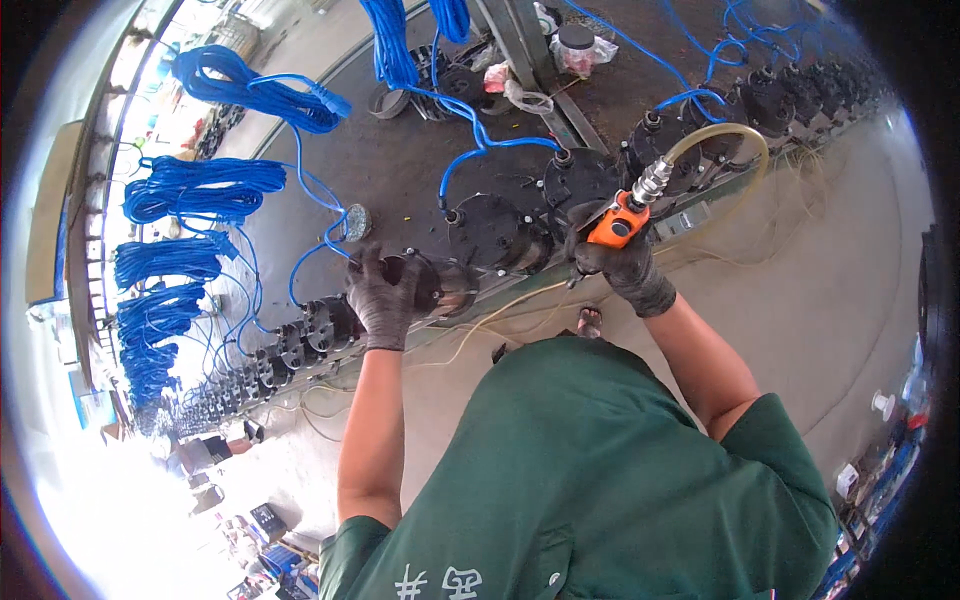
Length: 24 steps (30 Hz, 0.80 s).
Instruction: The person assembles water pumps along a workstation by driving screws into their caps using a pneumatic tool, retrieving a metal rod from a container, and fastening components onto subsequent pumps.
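My left hand (383, 303), in a dark grey glove, has its fingers curled over the top edge of a black-capped metal cylinder (436, 284). In my right hand (628, 272), also gloved, is an orange air tool (618, 222) with a metal coupling and a yellowish hose (764, 160) looping off to the right. The tool is held above the row; its working end is hidden by the hand. Another black-capped cylinder (497, 232), with a blue cable from its top, stands between my two hands.
Similar cylinders (290, 345) continue in a row along the bench edge. Coiled blue cables (205, 188) hang at the left, others at the top. A small round tin (356, 222) and a lidded jar (576, 48) stand on the dark bench (410, 175). Thin hoses (490, 320) trail below the edge.
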### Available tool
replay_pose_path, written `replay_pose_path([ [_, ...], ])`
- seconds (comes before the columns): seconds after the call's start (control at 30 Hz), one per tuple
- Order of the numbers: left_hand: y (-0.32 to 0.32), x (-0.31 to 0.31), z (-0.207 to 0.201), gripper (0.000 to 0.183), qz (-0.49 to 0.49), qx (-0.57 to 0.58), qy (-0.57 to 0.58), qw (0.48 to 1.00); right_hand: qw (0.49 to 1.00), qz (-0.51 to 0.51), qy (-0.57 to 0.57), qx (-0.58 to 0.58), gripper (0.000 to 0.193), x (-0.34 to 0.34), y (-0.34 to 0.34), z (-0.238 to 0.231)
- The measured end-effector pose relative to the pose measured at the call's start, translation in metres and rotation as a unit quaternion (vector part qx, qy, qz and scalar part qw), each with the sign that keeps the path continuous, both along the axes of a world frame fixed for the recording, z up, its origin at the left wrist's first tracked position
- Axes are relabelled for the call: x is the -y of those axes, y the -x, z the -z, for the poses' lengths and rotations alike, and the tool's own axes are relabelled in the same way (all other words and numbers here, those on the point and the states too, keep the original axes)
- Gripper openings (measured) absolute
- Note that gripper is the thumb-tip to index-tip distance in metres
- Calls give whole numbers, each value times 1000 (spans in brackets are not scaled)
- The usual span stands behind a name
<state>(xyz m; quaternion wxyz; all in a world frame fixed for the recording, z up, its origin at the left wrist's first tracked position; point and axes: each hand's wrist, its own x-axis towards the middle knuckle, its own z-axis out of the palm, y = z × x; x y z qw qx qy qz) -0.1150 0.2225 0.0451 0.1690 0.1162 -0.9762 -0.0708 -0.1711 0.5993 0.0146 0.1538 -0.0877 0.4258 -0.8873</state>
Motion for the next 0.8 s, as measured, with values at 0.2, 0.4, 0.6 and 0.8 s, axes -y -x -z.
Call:
replay_pose_path([
  [0.2,-47,-47,14,27,304,-57,-16,951,997,4,-44,-56,47,15,8,4],
  [0.4,-35,-62,123,25,361,298,205,859,995,-63,-11,-81,47,55,7,-27],
  [0.6,8,-79,145,33,374,455,299,751,990,-94,-59,-88,53,101,-12,-54],
  [0.8,24,-78,155,32,388,409,274,779,983,-74,-100,-132,52,153,-23,-62],
])
